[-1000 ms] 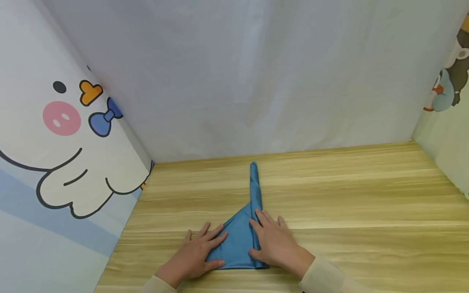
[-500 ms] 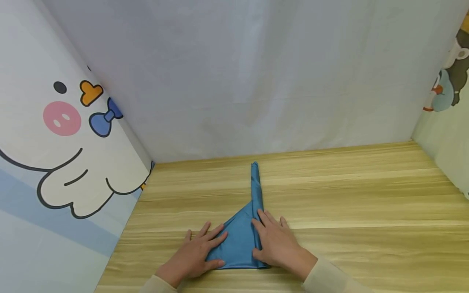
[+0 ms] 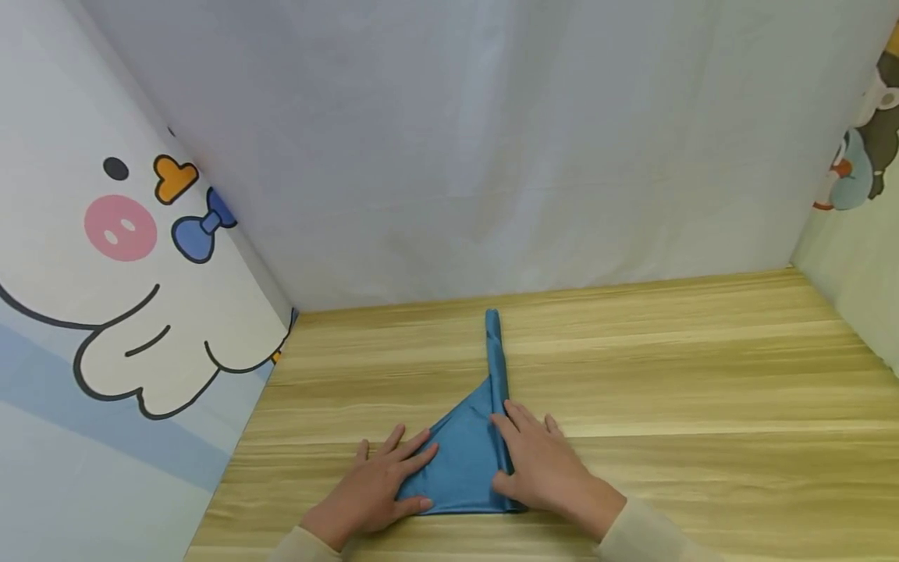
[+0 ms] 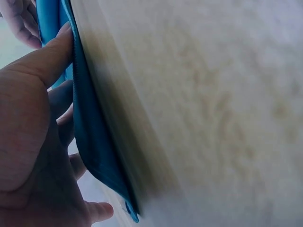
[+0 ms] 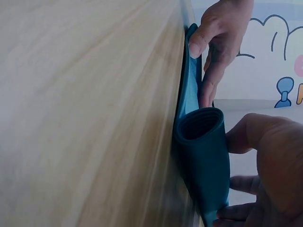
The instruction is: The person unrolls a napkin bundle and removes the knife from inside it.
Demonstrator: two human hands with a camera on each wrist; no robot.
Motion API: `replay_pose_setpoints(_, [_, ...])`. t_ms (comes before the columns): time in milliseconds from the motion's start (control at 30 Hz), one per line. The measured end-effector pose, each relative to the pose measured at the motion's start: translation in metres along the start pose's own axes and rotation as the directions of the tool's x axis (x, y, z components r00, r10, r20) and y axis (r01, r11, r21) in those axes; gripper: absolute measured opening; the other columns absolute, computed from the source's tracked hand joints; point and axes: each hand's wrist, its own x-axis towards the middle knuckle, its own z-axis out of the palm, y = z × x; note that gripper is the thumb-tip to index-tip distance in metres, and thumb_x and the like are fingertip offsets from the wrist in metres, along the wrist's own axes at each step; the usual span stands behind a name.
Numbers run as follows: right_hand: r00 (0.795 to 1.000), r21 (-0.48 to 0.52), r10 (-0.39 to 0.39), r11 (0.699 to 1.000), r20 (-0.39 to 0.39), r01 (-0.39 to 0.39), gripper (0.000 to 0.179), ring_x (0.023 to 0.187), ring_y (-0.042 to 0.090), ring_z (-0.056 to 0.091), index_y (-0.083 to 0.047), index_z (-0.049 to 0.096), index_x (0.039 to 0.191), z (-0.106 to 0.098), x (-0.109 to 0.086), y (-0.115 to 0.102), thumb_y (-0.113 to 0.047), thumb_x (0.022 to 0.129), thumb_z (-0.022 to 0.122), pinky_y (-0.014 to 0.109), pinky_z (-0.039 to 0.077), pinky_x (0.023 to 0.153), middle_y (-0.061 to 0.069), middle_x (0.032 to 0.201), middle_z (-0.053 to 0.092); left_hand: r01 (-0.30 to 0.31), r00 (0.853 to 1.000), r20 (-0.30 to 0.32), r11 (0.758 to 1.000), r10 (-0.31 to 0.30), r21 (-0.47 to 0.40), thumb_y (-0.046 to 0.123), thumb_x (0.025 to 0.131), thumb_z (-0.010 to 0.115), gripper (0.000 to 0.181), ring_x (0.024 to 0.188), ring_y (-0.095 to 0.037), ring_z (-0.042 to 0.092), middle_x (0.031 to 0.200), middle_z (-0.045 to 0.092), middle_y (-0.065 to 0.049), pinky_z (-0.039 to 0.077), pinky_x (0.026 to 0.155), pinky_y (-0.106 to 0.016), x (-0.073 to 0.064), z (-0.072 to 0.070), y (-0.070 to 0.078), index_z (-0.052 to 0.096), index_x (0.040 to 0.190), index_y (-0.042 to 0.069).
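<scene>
A blue satiny cloth (image 3: 456, 460) lies on the wooden table, flat on its left part with a slanting upper edge. Its right side is wound into a narrow roll (image 3: 495, 355) that points away from me; the right wrist view shows the layered hollow end of the roll (image 5: 203, 156). My left hand (image 3: 375, 488) rests with spread fingers on the cloth's left corner, thumb along the near edge. My right hand (image 3: 544, 464) lies on the near part of the roll, its thumb (image 5: 241, 135) and fairly straight fingertips touching it. Its palm side is partly hidden.
The wood-grain table top (image 3: 702, 390) extends around the cloth. A pale curtain (image 3: 492, 156) hangs along the back edge. On the left stands a panel with a cartoon duck (image 3: 175, 312), and on the right another printed panel (image 3: 857, 257).
My right hand and the roll under it have shifted slightly to the right, and the flat part of the cloth looks a little wider. The left hand has stayed in place.
</scene>
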Motion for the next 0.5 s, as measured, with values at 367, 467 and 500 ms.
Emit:
replay_pose_setpoints(367, [0.999,0.061,0.029,0.998,0.016,-0.030,0.057,0.131,0.026,0.028,-0.010,0.044,0.135,-0.006,-0.012,0.023,-0.031,0.084,0.058,0.056,0.018,0.102,0.014,0.143,0.032,-0.013,1.000,-0.010,1.000,0.014,0.021,0.066,0.083,0.042,0.073,0.136,-0.032,0.013,0.151,0.015,0.007,0.020,0.087,-0.073,-0.001,-0.005,0.003,0.026,0.145,0.030])
replay_pose_setpoints(467, [1.000,0.054,0.021,0.998,0.004,-0.021,0.057,0.131,0.025,0.028,-0.011,0.044,0.135,-0.004,-0.014,0.027,-0.036,0.085,0.059,0.057,0.020,0.101,0.013,0.143,0.032,-0.015,1.000,-0.007,1.000,0.016,0.027,0.066,0.083,0.041,0.073,0.136,-0.032,0.013,0.151,0.015,0.007,0.021,0.087,-0.072,-0.001,-0.005,0.003,0.025,0.145,0.030])
replay_pose_setpoints(500, [1.000,0.052,0.009,0.999,-0.003,-0.009,0.058,0.131,0.025,0.029,-0.011,0.044,0.135,-0.004,-0.014,0.029,-0.037,0.085,0.059,0.057,0.021,0.100,0.013,0.144,0.031,-0.016,1.000,-0.008,0.999,0.016,0.029,0.066,0.083,0.042,0.073,0.136,-0.032,0.013,0.151,0.015,0.007,0.021,0.087,-0.072,-0.001,-0.004,0.003,0.025,0.145,0.030])
